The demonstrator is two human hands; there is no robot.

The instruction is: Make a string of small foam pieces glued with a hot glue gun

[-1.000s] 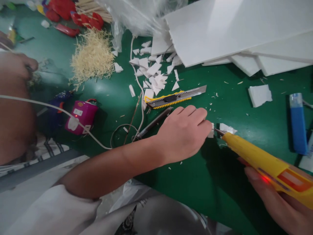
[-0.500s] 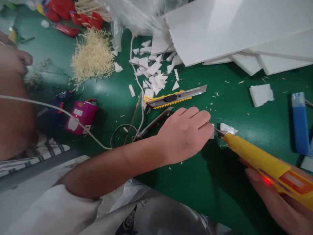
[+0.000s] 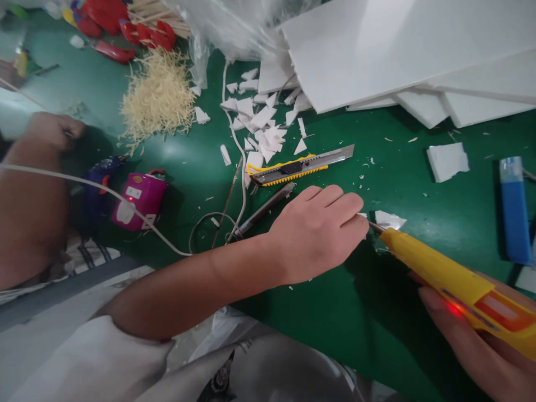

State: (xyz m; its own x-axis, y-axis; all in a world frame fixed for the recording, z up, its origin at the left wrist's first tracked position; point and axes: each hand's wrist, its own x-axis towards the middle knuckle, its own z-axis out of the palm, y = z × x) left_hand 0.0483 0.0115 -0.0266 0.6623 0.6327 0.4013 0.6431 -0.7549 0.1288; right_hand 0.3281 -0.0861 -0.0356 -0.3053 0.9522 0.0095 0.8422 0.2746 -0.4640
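My left hand (image 3: 320, 234) is closed over the green table (image 3: 389, 162), its fingertips on a small white piece (image 3: 363, 216) that is mostly hidden. From the right, my right hand (image 3: 473, 346) holds a yellow tool (image 3: 448, 273) with a red light on it. The tool's metal tip points at my left fingertips. A torn white scrap (image 3: 389, 219) lies just beyond the tip. Above my left hand rests a yellow utility knife (image 3: 301, 165) with its blade out, and beside it a dark metal stick (image 3: 266, 209).
White foam sheets (image 3: 402, 50) and foam scraps (image 3: 266, 123) lie at the back. Left are a pile of pale shreds (image 3: 159, 97), a magenta box (image 3: 139, 201) with a white cable, and another person's hand (image 3: 56, 131). A blue object (image 3: 515, 212) lies far right.
The other person's hand at the left has moved down and to the right. My left hand has shifted very slightly; the yellow tool stays almost in place.
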